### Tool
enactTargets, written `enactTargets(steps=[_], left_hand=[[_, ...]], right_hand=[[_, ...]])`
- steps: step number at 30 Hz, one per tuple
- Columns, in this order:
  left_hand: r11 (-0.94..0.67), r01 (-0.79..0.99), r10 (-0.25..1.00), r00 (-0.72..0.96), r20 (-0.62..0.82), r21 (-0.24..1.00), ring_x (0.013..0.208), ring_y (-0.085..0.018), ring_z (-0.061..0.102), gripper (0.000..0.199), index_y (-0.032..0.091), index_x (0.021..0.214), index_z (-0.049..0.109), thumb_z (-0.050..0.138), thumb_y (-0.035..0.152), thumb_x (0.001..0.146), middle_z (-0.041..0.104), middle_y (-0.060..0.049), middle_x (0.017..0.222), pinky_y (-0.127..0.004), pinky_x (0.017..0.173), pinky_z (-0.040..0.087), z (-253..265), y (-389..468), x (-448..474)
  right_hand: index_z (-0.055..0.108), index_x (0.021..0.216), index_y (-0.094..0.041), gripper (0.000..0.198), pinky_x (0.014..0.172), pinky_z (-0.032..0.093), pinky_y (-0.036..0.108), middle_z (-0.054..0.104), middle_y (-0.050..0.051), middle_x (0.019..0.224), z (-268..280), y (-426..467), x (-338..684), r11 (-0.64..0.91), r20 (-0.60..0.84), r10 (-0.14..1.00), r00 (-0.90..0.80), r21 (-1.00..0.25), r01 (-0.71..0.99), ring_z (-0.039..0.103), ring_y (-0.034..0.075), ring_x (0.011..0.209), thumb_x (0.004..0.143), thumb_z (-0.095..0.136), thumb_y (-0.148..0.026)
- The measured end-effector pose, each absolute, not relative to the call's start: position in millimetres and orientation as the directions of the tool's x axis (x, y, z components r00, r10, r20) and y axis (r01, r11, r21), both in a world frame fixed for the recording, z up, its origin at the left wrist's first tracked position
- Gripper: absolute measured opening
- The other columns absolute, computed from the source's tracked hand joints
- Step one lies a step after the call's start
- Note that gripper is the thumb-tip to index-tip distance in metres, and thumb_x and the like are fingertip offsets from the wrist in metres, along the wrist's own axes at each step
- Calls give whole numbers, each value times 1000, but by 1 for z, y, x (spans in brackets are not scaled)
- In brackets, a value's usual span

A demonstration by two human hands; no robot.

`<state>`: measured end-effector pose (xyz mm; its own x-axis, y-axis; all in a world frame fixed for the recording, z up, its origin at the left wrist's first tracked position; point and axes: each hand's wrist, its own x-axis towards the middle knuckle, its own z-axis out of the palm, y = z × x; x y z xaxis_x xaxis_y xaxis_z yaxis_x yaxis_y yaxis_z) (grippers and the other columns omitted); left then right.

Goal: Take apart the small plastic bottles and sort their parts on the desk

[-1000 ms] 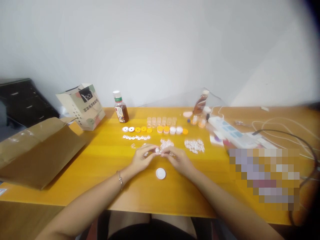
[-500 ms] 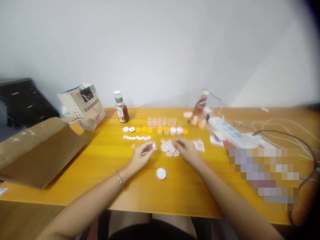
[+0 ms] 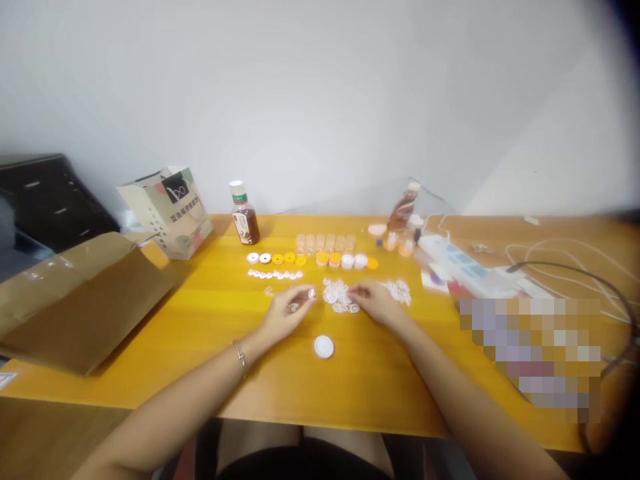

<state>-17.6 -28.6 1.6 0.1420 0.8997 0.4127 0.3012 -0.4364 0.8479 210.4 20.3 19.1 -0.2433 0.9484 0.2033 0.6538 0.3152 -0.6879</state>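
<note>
Between the thumb and forefinger of my left hand (image 3: 287, 312) is a small white plastic piece (image 3: 312, 293). Another small pale piece shows under that palm. My right hand (image 3: 375, 303) has its fingertips together at the right edge of a pile of clear plastic rings (image 3: 337, 293); what they pinch, if anything, is too small to make out. Toward me, between my forearms, lies a round white lid (image 3: 324, 347). Beyond my left hand runs a row of small white pieces (image 3: 275, 275). A second heap of clear rings (image 3: 399, 291) lies past my right wrist.
White and yellow caps (image 3: 277, 259) and clear cups (image 3: 321, 244) stand in rows farther back. Two dark drink bottles (image 3: 245, 223) are near the wall. A cardboard box (image 3: 100, 307) and paper bag (image 3: 175, 213) occupy the left; a power strip (image 3: 455, 263) and cables, the right.
The view has shifted very slightly. My right fingertips have moved a little lower at the pile's edge. My left hand keeps its hold on the small white piece.
</note>
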Motion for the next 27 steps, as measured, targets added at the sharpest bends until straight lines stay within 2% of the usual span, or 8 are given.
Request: enactTargets(steps=[7, 10, 13, 18, 22, 25, 27], left_hand=[[-451, 335, 892, 176, 416, 827, 82, -15, 62, 29, 16, 107, 60, 53, 29, 82, 66, -7, 95, -26, 77, 50, 4, -31, -18], [-484, 375, 874, 239, 422, 790, 80, -15, 60, 28, 18, 108, 62, 49, 29, 85, 67, -7, 93, -28, 75, 49, 10, -33, -16], [-511, 381, 856, 311, 414, 770, 81, -16, 59, 27, 19, 106, 63, 48, 30, 86, 67, -6, 91, -30, 78, 47, 14, -36, -13], [-461, 274, 871, 322, 371, 844, 85, -16, 60, 24, 16, 100, 62, 52, 31, 84, 66, -7, 94, -29, 80, 47, 9, -38, -7], [-399, 197, 899, 275, 340, 896, 81, -14, 60, 21, 15, 96, 55, 55, 31, 82, 63, -6, 89, -27, 78, 48, 4, -38, -4], [-373, 279, 923, 203, 326, 885, 74, -13, 57, 20, 14, 87, 54, 56, 33, 81, 60, -4, 80, -24, 71, 47, 7, -39, -4], [-374, 381, 925, 225, 307, 846, 66, -12, 53, 23, 14, 76, 55, 51, 36, 84, 58, -2, 71, -23, 64, 44, 11, -40, -4]], right_hand=[[63, 67, -17, 18, 52, 40, 25, 63, 1, 59, 30, 15, 208, 293, 192, 955, -226, -732, 615, 54, 14, 54, 74, 56, -32], [63, 67, -17, 23, 53, 40, 25, 63, 1, 61, 34, 7, 201, 341, 252, 940, -231, -740, 580, 54, 14, 56, 77, 53, -35], [63, 72, -18, 24, 56, 42, 25, 63, 1, 65, 37, -6, 189, 425, 306, 901, -306, -762, 488, 56, 14, 60, 80, 51, -37], [60, 87, -20, 18, 60, 45, 25, 66, 1, 76, 34, -23, 171, 452, 307, 859, -411, -832, 321, 59, 14, 65, 81, 52, -34], [59, 90, -21, 16, 60, 47, 26, 65, 1, 73, 29, -27, 168, 462, 326, 851, -412, -838, 290, 59, 14, 64, 81, 52, -32], [60, 81, -21, 15, 63, 47, 28, 65, 2, 74, 27, -28, 170, 512, 378, 834, -403, -803, 305, 59, 15, 67, 83, 51, -32], [60, 81, -21, 14, 64, 46, 28, 65, 2, 74, 28, -29, 171, 546, 419, 820, -389, -775, 318, 58, 15, 67, 83, 51, -31]])
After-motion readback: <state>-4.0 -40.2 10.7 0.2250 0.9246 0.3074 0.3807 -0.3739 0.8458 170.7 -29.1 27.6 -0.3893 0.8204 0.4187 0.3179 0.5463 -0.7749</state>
